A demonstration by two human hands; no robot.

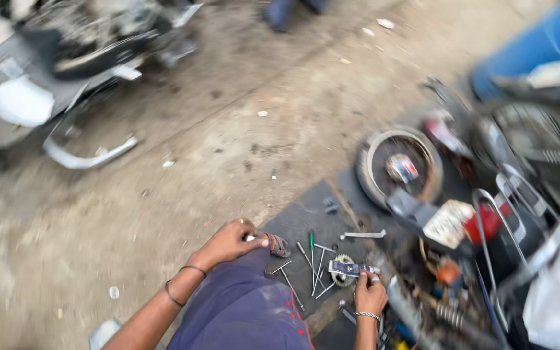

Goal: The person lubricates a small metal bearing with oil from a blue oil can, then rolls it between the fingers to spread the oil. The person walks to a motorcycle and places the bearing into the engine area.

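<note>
Right hand point(371, 295) pinches a small flat packet point(354, 269) at its near end, the packet lying just above a toothed sprocket point(341, 270). Likely light, stiff, easily edge-gripped. Left hand point(231, 241) rests curled on the knee, holding nothing discernible.

Roadside motorcycle repair spot: dismantled wheel point(400, 167), scattered tools point(312, 262).

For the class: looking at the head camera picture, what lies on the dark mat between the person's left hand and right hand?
In the head view, between the left hand and right hand, loose tools lie on the dark mat: a green-handled screwdriver, thin metal rods and a toothed sprocket.
</note>
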